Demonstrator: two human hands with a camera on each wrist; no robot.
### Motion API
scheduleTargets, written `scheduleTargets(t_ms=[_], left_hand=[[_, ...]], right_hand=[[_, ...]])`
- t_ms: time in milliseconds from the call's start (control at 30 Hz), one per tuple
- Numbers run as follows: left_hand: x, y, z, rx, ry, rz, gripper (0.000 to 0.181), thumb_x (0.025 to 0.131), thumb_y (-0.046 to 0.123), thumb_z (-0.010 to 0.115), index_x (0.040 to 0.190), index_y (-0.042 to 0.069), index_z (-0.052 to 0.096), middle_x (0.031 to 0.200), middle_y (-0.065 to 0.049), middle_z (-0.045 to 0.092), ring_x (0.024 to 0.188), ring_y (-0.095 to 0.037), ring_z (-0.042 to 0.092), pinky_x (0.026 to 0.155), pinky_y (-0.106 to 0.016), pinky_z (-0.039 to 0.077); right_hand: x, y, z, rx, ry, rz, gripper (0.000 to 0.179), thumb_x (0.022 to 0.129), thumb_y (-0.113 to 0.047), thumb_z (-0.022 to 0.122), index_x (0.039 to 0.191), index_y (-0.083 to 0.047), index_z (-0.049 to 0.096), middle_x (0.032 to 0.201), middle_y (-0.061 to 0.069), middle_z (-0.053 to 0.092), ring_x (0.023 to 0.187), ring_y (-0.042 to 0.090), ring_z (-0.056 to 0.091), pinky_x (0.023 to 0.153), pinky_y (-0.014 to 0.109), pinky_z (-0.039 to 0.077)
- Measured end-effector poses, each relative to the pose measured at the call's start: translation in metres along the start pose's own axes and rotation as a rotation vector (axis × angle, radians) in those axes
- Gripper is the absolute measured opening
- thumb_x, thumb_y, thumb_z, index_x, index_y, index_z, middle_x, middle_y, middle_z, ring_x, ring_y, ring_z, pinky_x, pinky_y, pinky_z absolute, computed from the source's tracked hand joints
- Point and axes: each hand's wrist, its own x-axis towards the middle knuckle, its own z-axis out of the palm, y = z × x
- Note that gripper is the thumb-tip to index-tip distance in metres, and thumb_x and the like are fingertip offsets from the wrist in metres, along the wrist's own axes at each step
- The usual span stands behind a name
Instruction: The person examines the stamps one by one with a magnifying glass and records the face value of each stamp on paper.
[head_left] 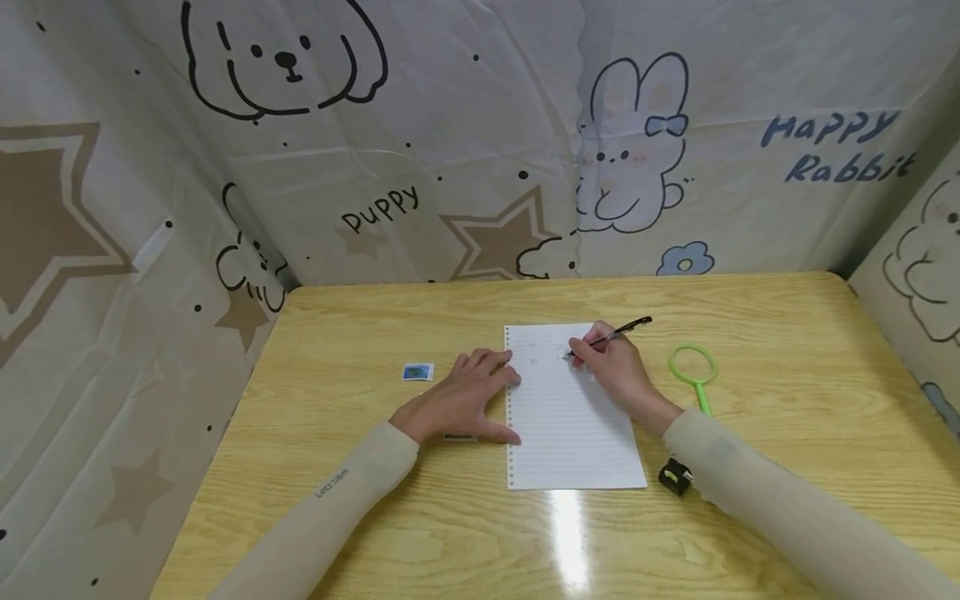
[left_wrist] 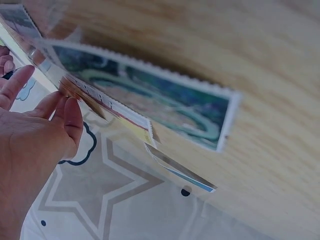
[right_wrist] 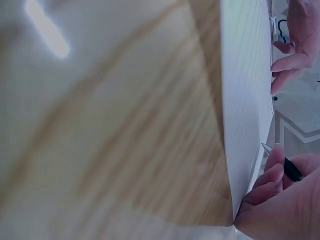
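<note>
A sheet of lined loose-leaf paper (head_left: pixel 570 433) with punched holes down its left side lies on the table, with a few faint marks near its top. My right hand (head_left: pixel 617 371) grips a black pen (head_left: pixel 632 326), its tip at the paper's upper right part. With fingers spread, my left hand (head_left: pixel 474 392) rests at the paper's left edge. A blue-and-green stamp (head_left: pixel 417 372) lies left of that hand, and another stamp (head_left: pixel 460 437) is partly hidden beneath it. In the left wrist view, a perforated landscape stamp (left_wrist: pixel 145 90) is closest, with several others beyond.
To the right of the paper lies a green magnifying glass (head_left: pixel 702 398), its handle end hidden by the right forearm. A small black object (head_left: pixel 675 477), kind unclear, sits beside that sleeve. The wooden table (head_left: pixel 337 333) meets a printed cloth backdrop (head_left: pixel 465 125) at the back.
</note>
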Motion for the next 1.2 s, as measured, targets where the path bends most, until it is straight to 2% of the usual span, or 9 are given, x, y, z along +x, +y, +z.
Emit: scheduleTargets(t_ms=[367, 600, 867, 967, 1100, 1200], left_hand=[[0.001, 0.002, -0.002, 0.005, -0.005, 0.007, 0.086, 0.087, 0.069, 0.084, 0.149, 0.015, 0.058, 0.173, -0.014, 0.032, 0.154, -0.033, 0.030, 0.120, -0.057, 0.027], [0.001, 0.001, -0.001, -0.001, -0.013, -0.001, 0.086, 0.087, 0.070, 0.083, 0.149, 0.016, 0.058, 0.174, -0.013, 0.031, 0.154, -0.032, 0.029, 0.119, -0.056, 0.026], [0.000, 0.000, -0.001, -0.009, -0.017, -0.010, 0.085, 0.087, 0.070, 0.083, 0.148, 0.016, 0.058, 0.174, -0.014, 0.030, 0.155, -0.033, 0.028, 0.120, -0.059, 0.025], [0.000, 0.000, 0.000, -0.007, -0.015, -0.014, 0.085, 0.087, 0.070, 0.083, 0.148, 0.017, 0.058, 0.174, -0.013, 0.030, 0.155, -0.033, 0.028, 0.120, -0.059, 0.024], [-0.001, 0.000, 0.000, -0.002, -0.013, -0.010, 0.085, 0.087, 0.070, 0.083, 0.149, 0.018, 0.058, 0.174, -0.013, 0.030, 0.155, -0.033, 0.028, 0.120, -0.059, 0.025], [-0.001, 0.001, -0.001, -0.006, -0.013, -0.010, 0.084, 0.087, 0.069, 0.083, 0.149, 0.017, 0.058, 0.174, -0.013, 0.030, 0.155, -0.033, 0.028, 0.119, -0.058, 0.025]], right_hand=[[0.000, 0.002, 0.000, -0.003, 0.002, 0.014, 0.026, 0.109, -0.027, 0.068, 0.096, -0.008, 0.058, 0.089, 0.007, 0.078, 0.081, 0.021, 0.064, 0.067, 0.028, 0.043], [-0.001, 0.003, -0.003, 0.081, 0.019, 0.042, 0.027, 0.110, -0.029, 0.069, 0.098, -0.007, 0.060, 0.088, 0.005, 0.077, 0.081, 0.021, 0.063, 0.066, 0.027, 0.041], [0.000, 0.003, -0.009, 0.200, 0.063, 0.071, 0.029, 0.106, -0.030, 0.075, 0.107, -0.003, 0.063, 0.082, 0.000, 0.064, 0.076, 0.014, 0.059, 0.065, 0.026, 0.043], [-0.001, 0.003, -0.011, 0.241, 0.048, 0.070, 0.034, 0.106, -0.034, 0.076, 0.109, -0.001, 0.067, 0.084, -0.001, 0.069, 0.077, 0.011, 0.060, 0.066, 0.024, 0.046], [-0.003, 0.003, -0.017, 0.324, -0.020, 0.089, 0.047, 0.114, -0.038, 0.057, 0.127, 0.005, 0.069, 0.096, 0.002, 0.080, 0.084, 0.012, 0.070, 0.074, 0.024, 0.053], [-0.006, 0.002, -0.021, 0.355, -0.073, 0.103, 0.057, 0.116, -0.039, 0.039, 0.140, 0.007, 0.064, 0.109, 0.008, 0.082, 0.093, 0.016, 0.074, 0.081, 0.027, 0.053]])
